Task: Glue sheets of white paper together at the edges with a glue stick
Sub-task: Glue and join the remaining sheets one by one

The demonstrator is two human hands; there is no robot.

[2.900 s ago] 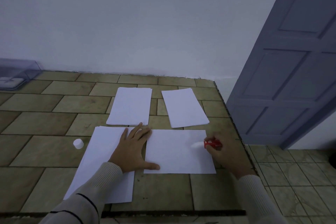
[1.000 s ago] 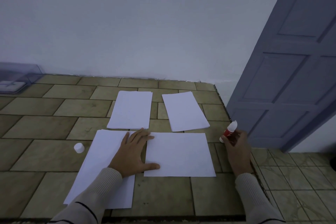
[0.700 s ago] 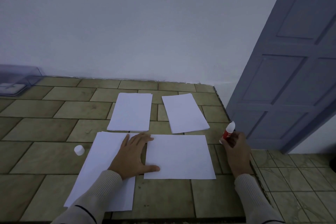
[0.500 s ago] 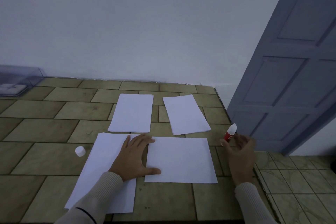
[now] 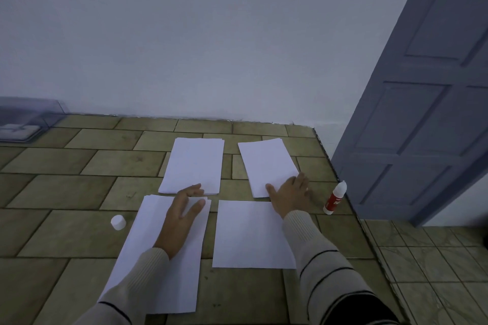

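Several lots of white paper lie on the tiled counter (image 5: pixel 66 187). My left hand (image 5: pixel 182 215) rests flat on the near left stack (image 5: pixel 148 266), fingers straight. A single sheet (image 5: pixel 250 237) lies to its right, with no hand on it. My right hand (image 5: pixel 290 194) lies flat on the near corner of the far right sheet (image 5: pixel 266 163), fingers spread. Another far stack (image 5: pixel 194 165) sits left of that sheet. The red glue stick (image 5: pixel 334 199) stands upright and uncapped near the counter's right edge, apart from my right hand. Its white cap (image 5: pixel 118 222) lies left of the near stack.
A clear plastic box (image 5: pixel 23 124) sits at the counter's far left by the white wall. The counter's right edge (image 5: pixel 340 187) drops to a tiled floor (image 5: pixel 427 266). A blue-grey door (image 5: pixel 422 103) stands to the right.
My right hand has set the glue stick upright at the counter's right edge, let go and moved onto the far right sheet. My left hand slid off the single sheet onto the left stack.
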